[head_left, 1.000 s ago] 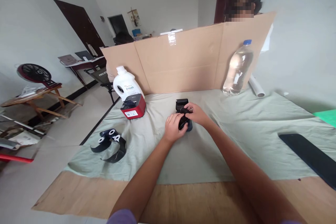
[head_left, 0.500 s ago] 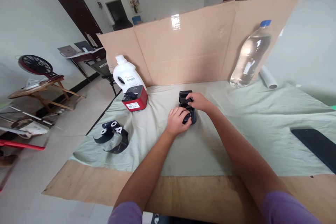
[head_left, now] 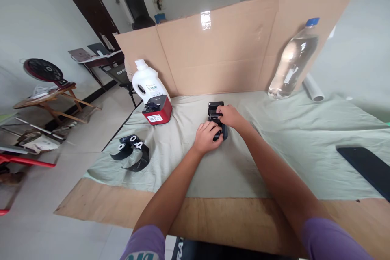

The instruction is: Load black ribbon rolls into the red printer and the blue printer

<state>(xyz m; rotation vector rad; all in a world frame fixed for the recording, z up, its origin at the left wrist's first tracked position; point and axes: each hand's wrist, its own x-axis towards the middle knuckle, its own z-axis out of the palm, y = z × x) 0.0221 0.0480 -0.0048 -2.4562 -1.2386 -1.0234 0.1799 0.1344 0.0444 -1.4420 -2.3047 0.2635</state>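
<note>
In the middle of the cloth stands a small black device (head_left: 216,105) with a flap-like part at its far end; I cannot make out its exact kind. My left hand (head_left: 206,137) is wrapped over its near end, fingers curled round the side. The fingers of my right hand (head_left: 230,116) pinch a dark part in its middle, close in front of the far end. Both hands hide much of the device. To the left lies a curved black band (head_left: 141,163) with white rings, apart from both hands.
A red and black box (head_left: 163,110) and a white jug (head_left: 150,83) stand back left. Behind rises a cardboard panel (head_left: 213,61). At the right are a water bottle (head_left: 294,63), a white tube (head_left: 313,87) and a dark phone-like slab (head_left: 364,168). A person is partly visible behind the panel.
My right hand has shifted slightly on the device, and its middle part now sits differently, closer to level. My left hand keeps its hold. The whole view has moved a little.
</note>
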